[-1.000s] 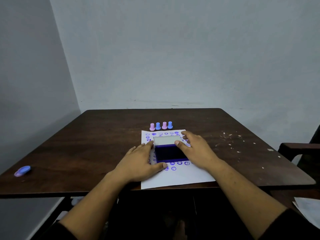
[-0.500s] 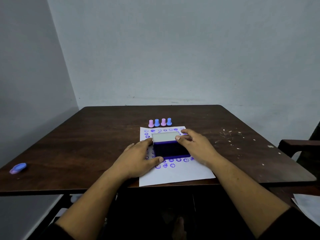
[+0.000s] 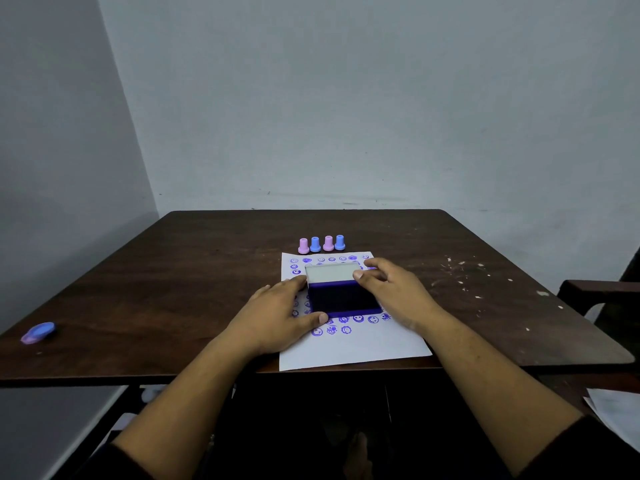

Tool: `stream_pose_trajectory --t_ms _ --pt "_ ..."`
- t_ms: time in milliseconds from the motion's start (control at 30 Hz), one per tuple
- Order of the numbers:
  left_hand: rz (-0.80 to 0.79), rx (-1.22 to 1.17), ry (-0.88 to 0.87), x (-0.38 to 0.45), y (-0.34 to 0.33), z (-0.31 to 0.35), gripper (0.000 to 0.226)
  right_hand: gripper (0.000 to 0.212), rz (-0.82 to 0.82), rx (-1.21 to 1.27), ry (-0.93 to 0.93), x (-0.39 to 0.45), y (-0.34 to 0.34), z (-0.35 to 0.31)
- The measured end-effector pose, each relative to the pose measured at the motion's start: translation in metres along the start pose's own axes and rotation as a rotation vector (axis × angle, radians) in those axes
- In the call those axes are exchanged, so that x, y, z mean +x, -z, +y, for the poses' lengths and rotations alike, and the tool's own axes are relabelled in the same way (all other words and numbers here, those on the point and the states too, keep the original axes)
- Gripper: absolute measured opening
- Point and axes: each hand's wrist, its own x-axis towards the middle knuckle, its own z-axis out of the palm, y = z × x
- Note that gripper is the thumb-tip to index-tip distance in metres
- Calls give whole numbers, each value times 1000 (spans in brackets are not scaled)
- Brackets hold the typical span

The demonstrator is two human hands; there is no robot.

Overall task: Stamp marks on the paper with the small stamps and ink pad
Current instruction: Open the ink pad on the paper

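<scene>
The open ink pad (image 3: 343,294) lay on the stamped paper (image 3: 353,344) near the tabletop's (image 3: 207,271) six o'clock edge, its pale lid (image 3: 330,273) raised at twelve o'clock. The left hand (image 3: 280,315) rested flat at the pad's nine o'clock side, fingers straight, while the right hand (image 3: 394,292) pinched the lid's three o'clock corner. Four small stamps (image 3: 321,244), pink and blue, stood in a row at the paper's twelve o'clock edge.

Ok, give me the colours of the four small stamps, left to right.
Small stamps: pink, blue, pink, blue; head view.
</scene>
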Motion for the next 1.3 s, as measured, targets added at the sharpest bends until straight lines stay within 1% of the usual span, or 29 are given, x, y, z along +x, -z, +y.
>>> stream_pose_trajectory --t_ms 200,300,400,500,567,633,800,900,1067,1300 --pt "-11 4 -4 1 -1 -1 81 56 -8 -28 9 0 -1 1" --pt "-11 0 -2 1 -1 -3 79 61 -5 -77 21 1 -2 0" --pt "8 -7 -8 1 -2 -2 76 73 -13 -223 91 -1 -3 -1" --pt "-6 2 -3 2 -2 -3 80 97 -107 -262 124 -5 -1 0" --pt "-17 6 1 2 -2 -3 84 111 -175 -332 189 -3 -2 3" --pt "-33 18 11 2 -1 -3 89 116 -221 -396 231 0 -2 4" --pt "-39 42 20 2 -1 -1 92 109 -264 -387 226 4 5 2" --pt "-34 47 25 1 -1 -1 92 111 -282 -377 217 5 8 2" --pt "-30 55 26 1 -2 -1 94 105 -236 -377 202 9 20 9" --pt "-37 48 21 1 -1 -1 94 98 -198 -342 167 9 56 25"
